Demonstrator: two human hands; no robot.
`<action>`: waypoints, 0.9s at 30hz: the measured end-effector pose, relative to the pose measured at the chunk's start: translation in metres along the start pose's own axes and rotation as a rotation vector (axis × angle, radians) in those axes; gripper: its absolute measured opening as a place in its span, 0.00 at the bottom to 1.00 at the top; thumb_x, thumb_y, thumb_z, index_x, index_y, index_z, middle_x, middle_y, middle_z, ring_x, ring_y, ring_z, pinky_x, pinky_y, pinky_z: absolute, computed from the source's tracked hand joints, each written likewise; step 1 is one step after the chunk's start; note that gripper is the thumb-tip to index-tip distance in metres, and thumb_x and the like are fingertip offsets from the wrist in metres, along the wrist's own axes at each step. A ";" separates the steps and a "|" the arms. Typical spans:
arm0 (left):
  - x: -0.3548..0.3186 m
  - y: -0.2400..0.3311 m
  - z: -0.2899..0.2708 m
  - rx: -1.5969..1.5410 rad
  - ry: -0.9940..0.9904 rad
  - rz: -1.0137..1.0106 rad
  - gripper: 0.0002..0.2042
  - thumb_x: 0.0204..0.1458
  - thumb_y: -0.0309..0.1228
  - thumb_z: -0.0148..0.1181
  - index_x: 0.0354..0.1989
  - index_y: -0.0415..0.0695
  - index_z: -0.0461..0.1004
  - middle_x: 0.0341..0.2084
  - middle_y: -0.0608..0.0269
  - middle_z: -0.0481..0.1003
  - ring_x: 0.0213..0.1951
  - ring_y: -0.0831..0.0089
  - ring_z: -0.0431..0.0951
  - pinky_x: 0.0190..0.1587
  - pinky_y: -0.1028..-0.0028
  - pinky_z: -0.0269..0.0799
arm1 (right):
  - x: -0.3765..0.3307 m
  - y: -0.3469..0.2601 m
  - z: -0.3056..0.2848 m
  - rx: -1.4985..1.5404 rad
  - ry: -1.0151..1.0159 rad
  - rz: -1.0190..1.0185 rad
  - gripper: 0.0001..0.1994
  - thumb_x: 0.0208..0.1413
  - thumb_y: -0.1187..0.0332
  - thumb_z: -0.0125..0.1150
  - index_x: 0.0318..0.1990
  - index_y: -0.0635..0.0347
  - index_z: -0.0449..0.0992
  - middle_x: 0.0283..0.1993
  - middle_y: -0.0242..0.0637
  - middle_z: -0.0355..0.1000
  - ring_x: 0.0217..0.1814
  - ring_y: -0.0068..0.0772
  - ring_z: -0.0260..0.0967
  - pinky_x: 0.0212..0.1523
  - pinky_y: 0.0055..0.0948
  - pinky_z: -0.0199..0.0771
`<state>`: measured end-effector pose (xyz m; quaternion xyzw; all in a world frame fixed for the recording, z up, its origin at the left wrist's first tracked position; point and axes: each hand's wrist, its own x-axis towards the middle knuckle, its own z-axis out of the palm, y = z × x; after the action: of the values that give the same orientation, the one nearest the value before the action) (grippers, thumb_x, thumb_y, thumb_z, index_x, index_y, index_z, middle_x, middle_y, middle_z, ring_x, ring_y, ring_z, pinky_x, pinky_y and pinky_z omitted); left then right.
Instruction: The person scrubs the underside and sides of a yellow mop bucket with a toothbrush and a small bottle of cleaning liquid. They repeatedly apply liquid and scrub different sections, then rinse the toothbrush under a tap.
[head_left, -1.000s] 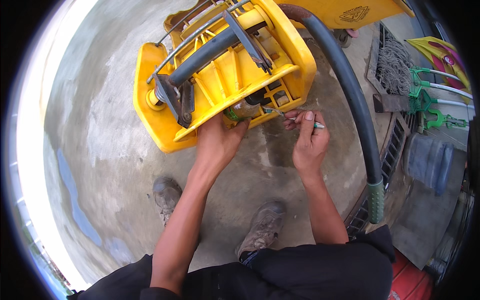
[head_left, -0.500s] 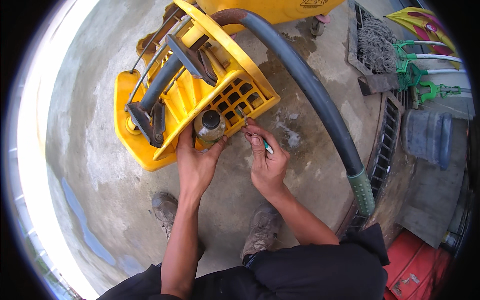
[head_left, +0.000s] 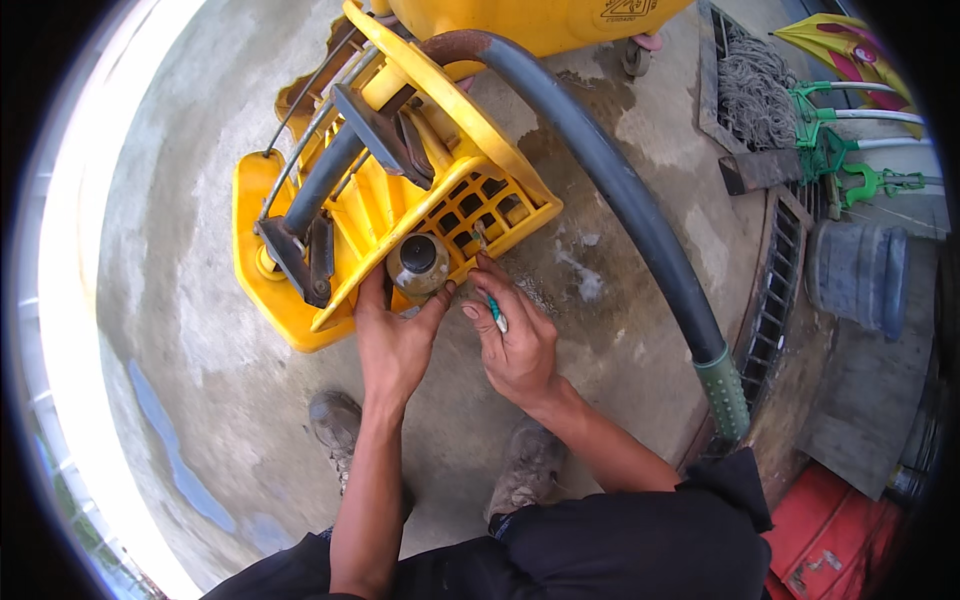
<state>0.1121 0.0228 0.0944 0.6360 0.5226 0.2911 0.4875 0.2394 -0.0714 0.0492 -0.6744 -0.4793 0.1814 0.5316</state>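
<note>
A yellow mop wringer (head_left: 285,325) lies on the concrete floor, its long dark lever (head_left: 610,185) curving right to a green grip. My left hand (head_left: 395,345) is closed round a clear bottle (head_left: 427,281) with a black cap, thumb on the right side, held against the wringer's near edge. In my right hand (head_left: 518,345) is a slim toothbrush (head_left: 495,311) with a teal and white handle, pinched between thumb and fingers. Its worn brown head points up at the wringer's square-holed grid (head_left: 470,215); whether it touches the grid I cannot tell.
Behind the wringer stands a yellow wheeled bucket (head_left: 540,25). To the right are a floor drain grate (head_left: 765,345), a grey mop head (head_left: 755,85), green mop holders (head_left: 815,125), a bluish water jug (head_left: 857,277) and a red box (head_left: 830,530). Wet patches and foam mark the floor.
My right hand has moved slightly left and down, and the toothbrush has tilted with it. The wringer has shifted slightly in view. My left hand keeps its hold on the bottle.
</note>
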 end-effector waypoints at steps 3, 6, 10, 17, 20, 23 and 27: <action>0.002 0.000 0.003 -0.023 -0.007 0.008 0.38 0.54 0.23 0.82 0.74 0.37 0.71 0.66 0.50 0.78 0.71 0.59 0.76 0.75 0.59 0.72 | 0.006 0.020 -0.003 -0.061 -0.039 -0.046 0.17 0.73 0.70 0.70 0.62 0.69 0.77 0.64 0.62 0.81 0.66 0.63 0.82 0.63 0.51 0.86; 0.001 0.001 0.003 -0.020 -0.003 -0.062 0.38 0.55 0.22 0.82 0.74 0.37 0.71 0.67 0.50 0.78 0.71 0.59 0.76 0.75 0.59 0.72 | 0.006 0.014 -0.016 -0.029 -0.042 -0.019 0.16 0.72 0.70 0.70 0.61 0.69 0.77 0.65 0.62 0.81 0.67 0.63 0.82 0.63 0.52 0.86; 0.003 0.000 0.006 -0.027 0.001 -0.014 0.38 0.55 0.22 0.81 0.74 0.35 0.70 0.66 0.49 0.78 0.70 0.59 0.77 0.74 0.59 0.74 | -0.001 0.005 -0.017 0.005 -0.028 0.004 0.15 0.71 0.71 0.70 0.59 0.69 0.77 0.66 0.61 0.79 0.69 0.65 0.80 0.65 0.52 0.84; 0.002 0.004 0.001 -0.031 -0.007 -0.059 0.36 0.55 0.22 0.81 0.72 0.33 0.71 0.63 0.49 0.81 0.67 0.60 0.79 0.72 0.61 0.75 | 0.031 -0.017 -0.045 -0.280 -0.364 -0.142 0.12 0.70 0.72 0.69 0.55 0.66 0.76 0.62 0.52 0.80 0.60 0.60 0.79 0.64 0.53 0.81; -0.001 -0.004 0.002 -0.003 -0.011 0.006 0.34 0.55 0.23 0.80 0.71 0.36 0.73 0.62 0.51 0.82 0.66 0.61 0.81 0.71 0.61 0.74 | 0.038 -0.019 -0.068 -0.317 -0.414 -0.136 0.10 0.72 0.71 0.67 0.54 0.66 0.76 0.57 0.49 0.81 0.57 0.58 0.79 0.60 0.52 0.81; -0.008 -0.016 0.004 0.038 0.007 0.113 0.34 0.51 0.23 0.78 0.70 0.43 0.74 0.62 0.52 0.81 0.66 0.59 0.81 0.71 0.60 0.74 | 0.055 -0.016 -0.070 -0.215 -0.324 -0.018 0.10 0.75 0.69 0.65 0.53 0.66 0.75 0.53 0.47 0.81 0.53 0.53 0.80 0.56 0.46 0.82; -0.028 -0.023 0.004 -0.037 -0.112 0.119 0.34 0.48 0.23 0.74 0.68 0.45 0.73 0.60 0.49 0.78 0.66 0.48 0.80 0.70 0.57 0.73 | 0.060 -0.004 -0.061 0.001 -0.108 0.060 0.10 0.80 0.65 0.62 0.53 0.65 0.75 0.48 0.44 0.82 0.44 0.38 0.79 0.48 0.37 0.81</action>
<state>0.0991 -0.0051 0.0752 0.6722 0.4504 0.2931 0.5093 0.3123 -0.0547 0.0915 -0.6774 -0.4866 0.2338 0.4998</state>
